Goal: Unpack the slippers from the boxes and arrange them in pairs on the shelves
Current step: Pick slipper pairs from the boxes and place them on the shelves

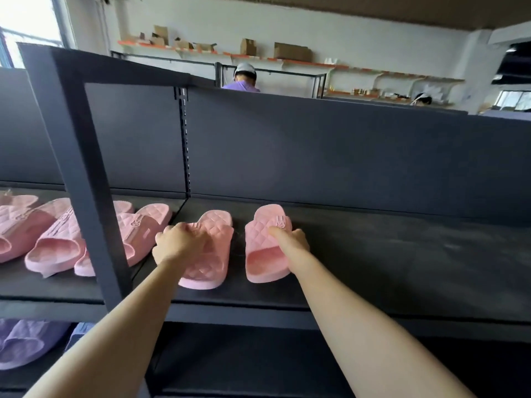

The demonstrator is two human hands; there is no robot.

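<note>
Your left hand (179, 242) lies over the quilted strap of the left slipper (214, 258), fingers curled down across it and grasping it, with the forearm covering that slipper's near left edge. Your right hand (291, 239) holds the right slipper (263, 261) by its strap, the thumb laid on top of the quilting and the other fingers wrapped round the outer side. Both slippers are pink and sit flat on the dark shelf (388, 254), heels toward the front edge and toes toward the back panel (316, 153). They lie just beside each other with a narrow strip of shelf showing between them, not touching, and both toes lean a little to your right. You can see a small emblem on the right slipper's strap, just above your thumb.

To your left, past the dark upright post (86, 182), several more pink slippers (54, 245) lie on the same level, angled with their toes up and to the right; the post crosses in front of one of them. On the level below, at the lower left, purple slippers (20, 343) show in part.

Over the top of the back panel a person in a purple top (242, 85) stands facing away, and cardboard boxes (291, 51) sit on a wall shelf behind them
</note>
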